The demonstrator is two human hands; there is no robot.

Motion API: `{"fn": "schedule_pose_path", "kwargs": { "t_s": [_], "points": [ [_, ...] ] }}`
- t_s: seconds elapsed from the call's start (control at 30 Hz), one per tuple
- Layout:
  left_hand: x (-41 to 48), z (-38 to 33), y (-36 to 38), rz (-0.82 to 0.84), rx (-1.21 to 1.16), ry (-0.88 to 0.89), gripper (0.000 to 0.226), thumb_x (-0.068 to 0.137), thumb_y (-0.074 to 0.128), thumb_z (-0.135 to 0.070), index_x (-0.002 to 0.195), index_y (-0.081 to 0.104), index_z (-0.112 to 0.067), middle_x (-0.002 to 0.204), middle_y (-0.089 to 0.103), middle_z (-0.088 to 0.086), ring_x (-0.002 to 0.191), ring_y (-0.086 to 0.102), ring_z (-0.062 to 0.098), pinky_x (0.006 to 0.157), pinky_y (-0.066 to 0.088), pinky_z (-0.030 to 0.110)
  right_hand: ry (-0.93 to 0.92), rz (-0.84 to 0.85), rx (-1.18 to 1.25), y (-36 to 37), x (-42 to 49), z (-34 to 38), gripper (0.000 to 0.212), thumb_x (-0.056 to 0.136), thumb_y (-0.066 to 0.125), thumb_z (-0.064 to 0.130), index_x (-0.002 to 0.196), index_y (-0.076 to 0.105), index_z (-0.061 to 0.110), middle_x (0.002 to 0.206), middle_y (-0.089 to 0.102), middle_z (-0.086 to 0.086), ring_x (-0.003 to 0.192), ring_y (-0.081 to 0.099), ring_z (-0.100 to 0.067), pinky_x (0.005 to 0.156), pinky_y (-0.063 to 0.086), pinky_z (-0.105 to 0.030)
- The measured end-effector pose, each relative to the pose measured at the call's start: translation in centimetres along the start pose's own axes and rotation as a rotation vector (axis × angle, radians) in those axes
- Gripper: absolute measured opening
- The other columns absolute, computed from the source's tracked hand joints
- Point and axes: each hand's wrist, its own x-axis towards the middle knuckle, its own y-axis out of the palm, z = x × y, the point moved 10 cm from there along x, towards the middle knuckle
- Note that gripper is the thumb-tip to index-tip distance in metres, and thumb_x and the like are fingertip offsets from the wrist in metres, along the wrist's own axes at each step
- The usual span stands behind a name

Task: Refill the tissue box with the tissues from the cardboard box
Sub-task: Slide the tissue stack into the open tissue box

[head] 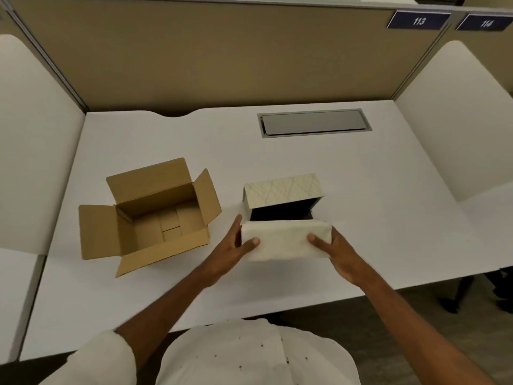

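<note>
A white stack of tissues is held between both hands just in front of the tissue box. The tissue box is cream with a diamond pattern; it lies on its side, and its dark open side faces me. My left hand grips the stack's left end, thumb on top. My right hand grips the right end the same way. The brown cardboard box stands to the left with its flaps spread, and nothing shows inside it.
Everything rests on a white desk with beige partition walls behind and white side panels. A grey cable hatch is set into the desk at the back right. The desk's front edge runs close to my body.
</note>
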Motion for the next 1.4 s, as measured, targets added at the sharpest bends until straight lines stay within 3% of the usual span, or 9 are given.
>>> {"fn": "schedule_pose_path", "kwargs": {
  "t_s": [0.13,0.23,0.33,0.63,0.73,0.87,1.03,1.27,1.4],
  "points": [
    [0.2,3.2,0.5,0.009,0.283,0.015,0.104,0.085,0.080,-0.032,0.161,0.008,-0.036,0.158,0.034,-0.009,0.145,0.035,0.009,0.118,0.036,0.028,-0.081,0.099,-0.363,-1.5,0.9,-2.8,0.098,0.075,0.091,0.029,0.153,0.032,0.036,0.137,0.055,0.021,0.123,0.056,0.007,0.096,0.051,-0.013],
    [0.5,6.0,1.7,0.001,0.527,0.010,0.103,0.083,0.082,-0.036,0.158,0.011,-0.039,0.155,0.033,-0.008,0.142,0.034,0.011,0.121,0.036,0.038,-0.168,0.189,-0.594,-1.6,1.3,-5.3,0.099,0.075,0.090,0.028,0.154,0.031,0.023,0.148,0.047,0.009,0.133,0.048,0.003,0.114,0.044,-0.026],
    [0.9,8.1,3.0,-0.004,0.716,0.000,0.107,0.078,0.084,-0.038,0.154,0.009,-0.044,0.153,0.027,-0.009,0.135,0.029,0.005,0.117,0.038,0.033,-0.250,0.237,-0.667,-1.6,1.4,-6.5,0.086,0.077,0.088,0.030,0.145,0.038,0.019,0.145,0.049,-0.001,0.134,0.050,-0.010,0.115,0.046,-0.039],
    [1.4,8.2,3.3,-0.073,0.810,0.044,0.084,0.073,0.083,-0.047,0.136,0.028,-0.040,0.139,0.046,-0.008,0.122,0.050,0.011,0.096,0.049,0.017,-0.392,0.314,-0.682,-0.8,2.0,-6.2,0.071,0.078,0.087,0.037,0.135,0.044,0.037,0.135,0.059,0.014,0.125,0.059,-0.005,0.104,0.053,-0.025],
    [1.3,7.5,2.9,-0.111,0.784,0.077,0.084,0.075,0.082,-0.049,0.139,0.028,-0.043,0.139,0.046,-0.012,0.121,0.048,0.005,0.099,0.050,0.021,-0.405,0.276,-0.653,-1.3,1.9,-5.7,0.072,0.078,0.087,0.036,0.131,0.041,0.051,0.129,0.055,0.031,0.123,0.059,-0.001,0.101,0.051,-0.015],
    [2.1,8.4,3.8,0.006,0.756,0.023,0.092,0.076,0.085,-0.038,0.148,0.027,-0.031,0.147,0.040,-0.003,0.128,0.042,0.009,0.107,0.043,0.027,-0.353,0.320,-0.662,-1.3,2.1,-7.0,0.073,0.079,0.087,0.029,0.137,0.043,0.029,0.138,0.057,0.012,0.129,0.057,-0.006,0.108,0.050,-0.025],
    [2.5,8.2,2.8,-0.029,0.624,-0.009,0.087,0.074,0.088,-0.034,0.141,0.033,-0.029,0.140,0.048,-0.003,0.125,0.048,0.013,0.102,0.049,0.028,-0.247,0.279,-0.583,-2.2,2.8,-6.5,0.076,0.073,0.091,0.033,0.130,0.041,0.042,0.131,0.058,0.023,0.124,0.056,0.006,0.101,0.050,-0.014],
    [3.5,6.0,0.4,-0.199,-0.047,-0.103,0.085,0.076,0.085,-0.046,0.146,0.042,-0.026,0.135,0.059,-0.006,0.121,0.060,0.011,0.092,0.056,0.026,0.108,0.307,-0.188,-4.5,5.4,-5.6,0.072,0.078,0.085,0.035,0.141,0.052,0.027,0.134,0.066,0.005,0.124,0.063,-0.016,0.105,0.053,-0.038],
    [5.6,5.7,1.6,-0.286,-0.191,-0.192,0.050,0.094,0.064,-0.045,0.138,0.051,-0.023,0.137,0.062,0.000,0.121,0.061,0.015,0.094,0.051,0.028,0.230,0.296,-0.125,-4.1,7.1,-3.6,0.055,0.087,0.076,0.039,0.136,0.060,0.022,0.130,0.071,0.007,0.124,0.063,-0.016,0.101,0.051,-0.031]
  ]
}}
